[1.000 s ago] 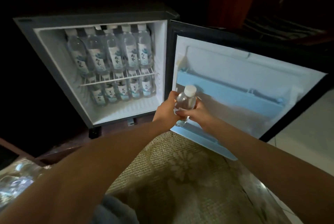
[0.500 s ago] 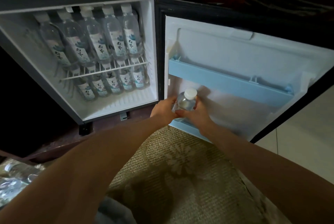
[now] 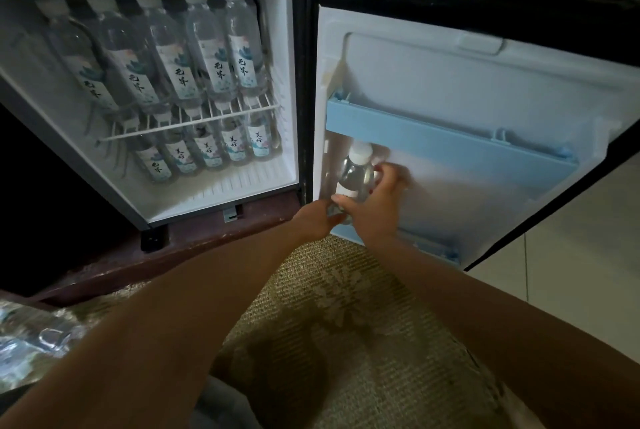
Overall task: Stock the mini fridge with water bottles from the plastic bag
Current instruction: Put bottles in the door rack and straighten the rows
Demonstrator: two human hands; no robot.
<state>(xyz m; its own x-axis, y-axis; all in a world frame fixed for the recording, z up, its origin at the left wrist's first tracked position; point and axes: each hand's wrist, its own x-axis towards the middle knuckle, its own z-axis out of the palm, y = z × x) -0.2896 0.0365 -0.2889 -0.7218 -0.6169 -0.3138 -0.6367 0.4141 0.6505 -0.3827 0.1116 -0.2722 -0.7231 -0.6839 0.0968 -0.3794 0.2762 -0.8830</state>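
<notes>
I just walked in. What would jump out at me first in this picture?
The lit fridge, upper left, with water bottles packed above and below its wire rack. Right of it, the left hand and right hand hold one more bottle upright against the open door, just under its blue shelf.

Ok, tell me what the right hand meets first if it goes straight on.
The right hand, gripping the water bottle, would probably meet the door's white inner wall below the upper blue shelf; depth unclear.

The right hand [image 3: 375, 209] grips a clear, white-capped plastic water bottle [image 3: 356, 176] upright against the open white fridge door [image 3: 485, 207], just below its pale-blue plastic rail [image 3: 450, 148]; the left hand [image 3: 313, 219] holds its base.
</notes>
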